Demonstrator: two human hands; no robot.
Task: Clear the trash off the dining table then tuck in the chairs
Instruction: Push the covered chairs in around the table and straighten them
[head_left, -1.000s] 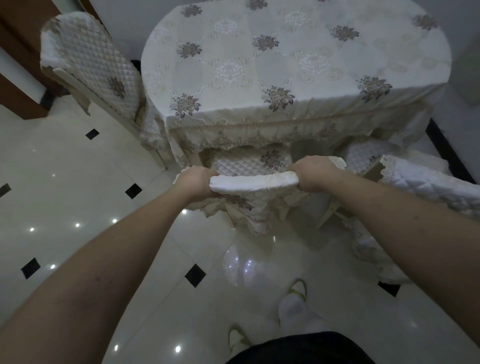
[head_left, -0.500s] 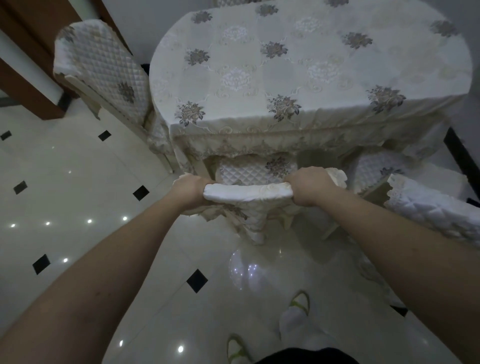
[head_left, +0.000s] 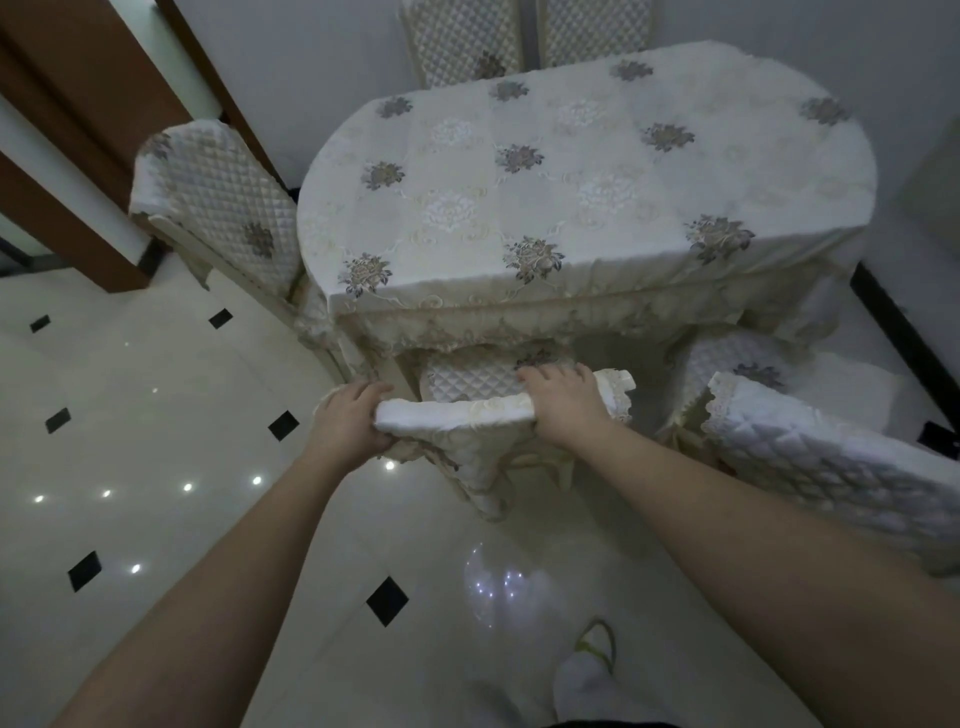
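Note:
A dining table (head_left: 597, 171) under a cream flowered cloth fills the upper middle of the view; nothing lies on its top. Directly below it stands a chair (head_left: 457, 415) in a quilted white cover, its seat partly under the table's skirt. My left hand (head_left: 348, 421) grips the left end of the chair's top rail. My right hand (head_left: 563, 400) holds the right part of the same rail, fingers curled over its far side.
A second covered chair (head_left: 831, 467) stands at an angle to the right, out from the table. A third chair (head_left: 218, 202) sits at the table's left end, two more chair backs (head_left: 467, 47) behind it. Brown door frame (head_left: 78, 130) at upper left; glossy tiled floor (head_left: 156, 441) around.
The chair has slid forward so its seat lies further under the table skirt. My view has risen, showing the table's far edge and the chairs behind it.

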